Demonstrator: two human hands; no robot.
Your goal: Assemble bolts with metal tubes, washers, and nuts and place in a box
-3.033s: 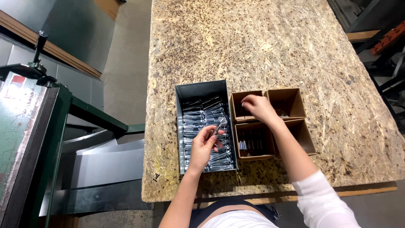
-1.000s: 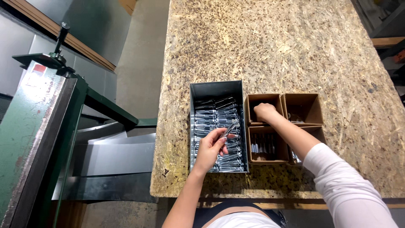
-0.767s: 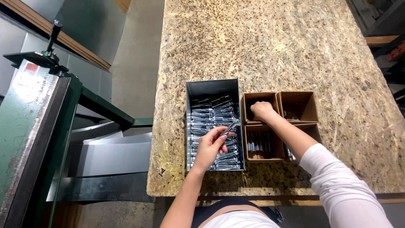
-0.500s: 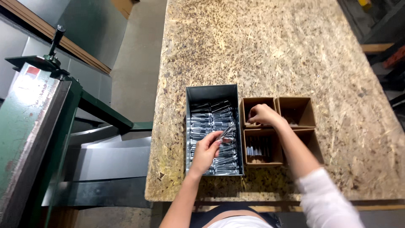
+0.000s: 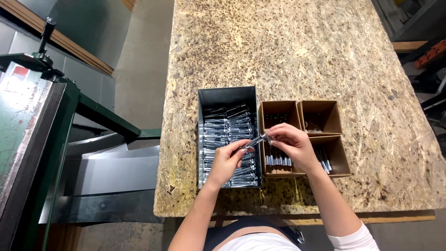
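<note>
On a chipboard bench, both the left hand and right hand pinch one bagged metal part between them; the grey bin at nine o'clock looks full (cardboard boxes at three o'clock hold little).

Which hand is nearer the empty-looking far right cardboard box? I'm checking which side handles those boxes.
Right. The right hand is just left of and below the far right cardboard box; the left hand is farther left, over the grey metal bin.

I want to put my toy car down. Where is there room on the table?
The table is bare beyond the grey bin and right of the cardboard boxes. It's crowded near the front edge, where both hands work.
</note>
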